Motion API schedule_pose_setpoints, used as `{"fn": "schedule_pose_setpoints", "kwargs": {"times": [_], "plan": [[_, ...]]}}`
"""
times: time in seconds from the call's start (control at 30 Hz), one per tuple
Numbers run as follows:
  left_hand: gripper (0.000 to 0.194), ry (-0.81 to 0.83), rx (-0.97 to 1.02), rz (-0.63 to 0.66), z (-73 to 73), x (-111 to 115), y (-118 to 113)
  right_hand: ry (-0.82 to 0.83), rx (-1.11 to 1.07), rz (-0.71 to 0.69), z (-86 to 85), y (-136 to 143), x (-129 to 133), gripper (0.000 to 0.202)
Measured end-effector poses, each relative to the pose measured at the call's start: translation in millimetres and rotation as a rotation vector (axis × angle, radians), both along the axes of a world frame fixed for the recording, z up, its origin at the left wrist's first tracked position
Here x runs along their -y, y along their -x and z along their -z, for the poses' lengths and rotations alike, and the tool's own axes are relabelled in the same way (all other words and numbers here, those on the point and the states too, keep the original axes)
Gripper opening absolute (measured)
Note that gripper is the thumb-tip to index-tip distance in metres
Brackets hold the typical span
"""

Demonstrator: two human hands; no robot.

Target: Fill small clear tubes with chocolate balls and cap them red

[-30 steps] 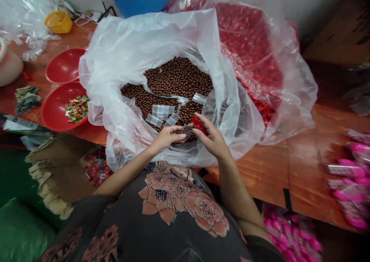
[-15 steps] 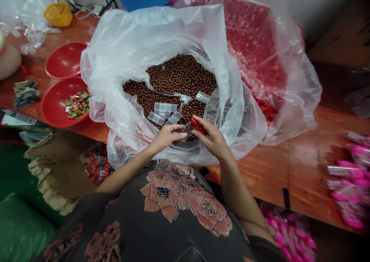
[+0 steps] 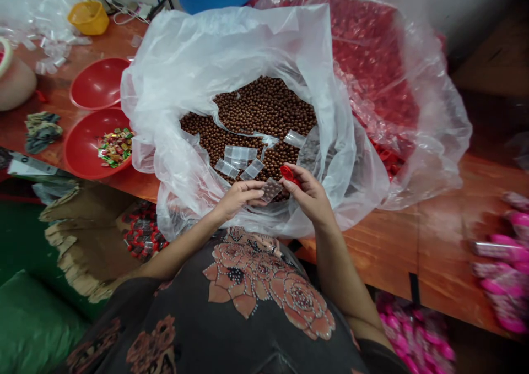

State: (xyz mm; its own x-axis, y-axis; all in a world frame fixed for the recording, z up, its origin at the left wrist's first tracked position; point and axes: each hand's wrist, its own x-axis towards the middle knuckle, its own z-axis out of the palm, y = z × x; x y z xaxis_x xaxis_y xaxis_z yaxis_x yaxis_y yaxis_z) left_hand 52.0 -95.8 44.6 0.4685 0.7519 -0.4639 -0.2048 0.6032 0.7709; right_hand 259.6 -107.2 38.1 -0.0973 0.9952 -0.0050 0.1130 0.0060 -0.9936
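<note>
A large white plastic bag (image 3: 165, 76) lies open, full of small brown balls (image 3: 264, 104). Several clear tubes (image 3: 240, 155) rest on the balls. Over the near side of the opening, my left hand (image 3: 243, 198) pinches a clear container (image 3: 271, 190) with brown contents showing through. Close on its right, my right hand (image 3: 308, 195) has its fingers closed on a red cap (image 3: 291, 174), which has a loop-like top. The container's end lies beside the right fingertips; whether it touches the cap is unclear.
Two red bowls (image 3: 78, 142) stand at left, the nearer with wrapped candies. Behind right is a clear bag of red pieces (image 3: 372, 60). Pink-capped tubes (image 3: 502, 264) lie at far right. A torn cardboard box (image 3: 88, 247) and red-capped tubes (image 3: 144, 233) sit below the table's left side.
The red cap has turned in my right hand, so its looped top now shows. More of the clear container is visible between my hands. The whole view has shifted slightly.
</note>
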Motion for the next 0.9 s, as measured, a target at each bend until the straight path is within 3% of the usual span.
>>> {"fn": "schedule_pose_setpoints", "kwargs": {"times": [0.23, 0.67, 0.9], "plan": [[0.038, 0.028, 0.03, -0.035, -1.9, 1.1, 1.3, 0.013, -0.01, -0.016, -1.0, 0.8, 1.6, 0.045], [0.039, -0.114, -0.003, -0.147, -3.6, 1.3, 6.0, 0.0, -0.097, 0.169, -5.9, 10.5, 5.2, 0.035], [0.043, -0.108, -0.013, -0.096, -0.7, -0.1, 4.9, -0.093, -0.026, -0.029, -9.0, 17.2, 3.3, 0.045]]}}
